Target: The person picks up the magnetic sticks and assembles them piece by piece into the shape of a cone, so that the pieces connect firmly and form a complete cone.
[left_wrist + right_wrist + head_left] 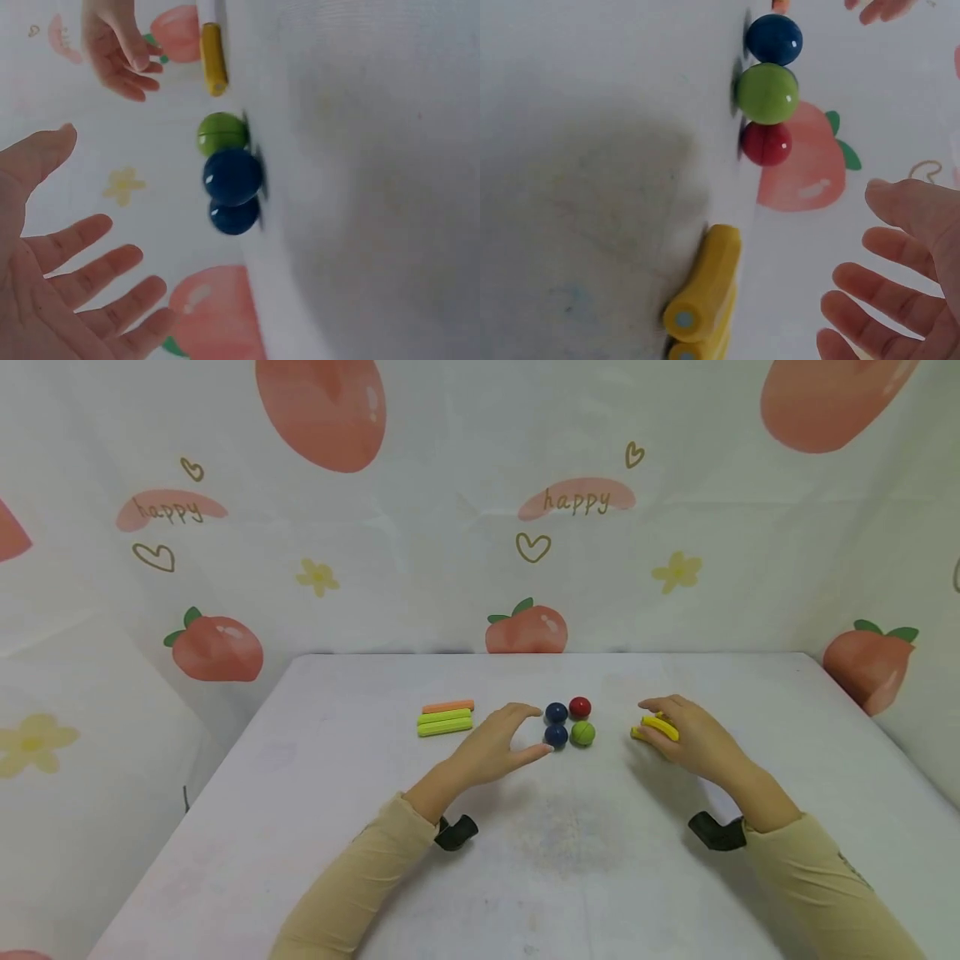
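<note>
My left hand (493, 750) hovers with fingers and thumb spread, just left of a close group of balls. Two dark blue balls (556, 736) are nearest to it, with a red ball (580, 707) and a green ball (582, 732) to their right. On the right side, my right hand (696, 737) is held over short yellow sticks (662, 727), its fingers apart. In the right wrist view, these yellow sticks (709, 289) lie side by side on the table, with a gap between them and the spread fingers (885, 289).
Behind and left of my left hand, an orange stick (448, 707) lies beside two yellow-green sticks (445, 727). All rest on a white table (555, 893). A white backdrop (435, 552) printed with peaches hangs behind the table's far edge.
</note>
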Demonstrator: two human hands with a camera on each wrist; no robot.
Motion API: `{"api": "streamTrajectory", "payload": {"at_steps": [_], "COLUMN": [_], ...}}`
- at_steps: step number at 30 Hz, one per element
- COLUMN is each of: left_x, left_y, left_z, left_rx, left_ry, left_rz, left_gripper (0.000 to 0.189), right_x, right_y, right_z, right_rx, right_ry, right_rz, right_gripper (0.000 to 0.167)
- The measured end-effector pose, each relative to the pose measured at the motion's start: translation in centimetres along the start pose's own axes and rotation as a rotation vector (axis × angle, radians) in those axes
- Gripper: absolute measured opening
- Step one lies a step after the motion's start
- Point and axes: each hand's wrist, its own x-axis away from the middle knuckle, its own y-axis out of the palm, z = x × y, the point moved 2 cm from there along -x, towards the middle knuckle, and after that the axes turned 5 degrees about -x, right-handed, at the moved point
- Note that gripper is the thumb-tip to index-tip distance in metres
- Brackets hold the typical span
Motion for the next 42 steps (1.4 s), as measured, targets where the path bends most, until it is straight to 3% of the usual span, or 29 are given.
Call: {"api": "streamTrajectory", "payload": {"at_steps": [5, 10, 19, 23, 30, 42], "left_x": [-1.6, -3.1, -4.7, -4.9, -4.9, -4.3], "left_y": [1.3, 2.3, 3.3, 3.4, 3.5, 3.4], "left_z": [-0.6, -1.1, -1.4, -1.3, -1.0, -0.8], "left_rx": [0.182, 0.251, 0.264, 0.222, 0.111, 0.095], "left_ry": [-0.008, -0.032, -0.023, -0.035, -0.037, -0.018], "left_rz": [-0.035, -0.049, -0.062, -0.072, -0.091, -0.118], "left_gripper": [0.046, 0.039, 0.038, 0.036, 0.030, 0.031], "right_x": [0.3, 0.4, 0.4, 0.3, -0.2, -0.8], "right_y": [0.3, 0.6, 0.9, 1.1, 1.3, 2.3], "right_z": [0.8, 1.3, 1.8, 2.1, 2.6, 3.1], "right_rx": [-0.041, -0.071, -0.067, -0.077, -0.074, -0.069], "right_ry": [0.000, -0.023, -0.013, 0.023, 0.085, 0.161], "right_rz": [-0.020, -0.023, -0.035, -0.050, -0.093, -0.158], "right_gripper": [0.036, 0.033, 0.031, 0.031, 0.031, 0.029]}}
